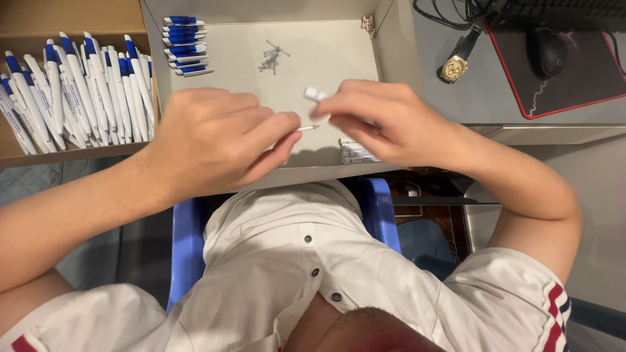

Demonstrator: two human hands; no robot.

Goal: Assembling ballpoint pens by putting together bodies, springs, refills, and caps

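1. Pens [78, 88] filled the cardboard box at the far left, blue-and-white, packed upright and leaning together, likely so they stayed within reach.
2. The left hand [215, 140] was closed in a pinch on a thin refill [306, 128], its tip pointing right toward the other hand, apparently held level for lining up.
3. A short row of blue-capped pens [184, 45] lay stacked in the tray's [326, 58] far-left corner; a small heap of springs [272, 58] sat just right of it, apart from both hands.
4. The right hand [381, 124] was curled shut on a white barrel [315, 95], whose end poked out above the fingers, near the refill tip but seemingly not touching.
5. White parts [355, 153] lay under that hand by the tray's near wall, mostly hidden by it.
6. A gold watch [455, 65], a mouse [546, 51] and cables lay on the desk at right, well clear.
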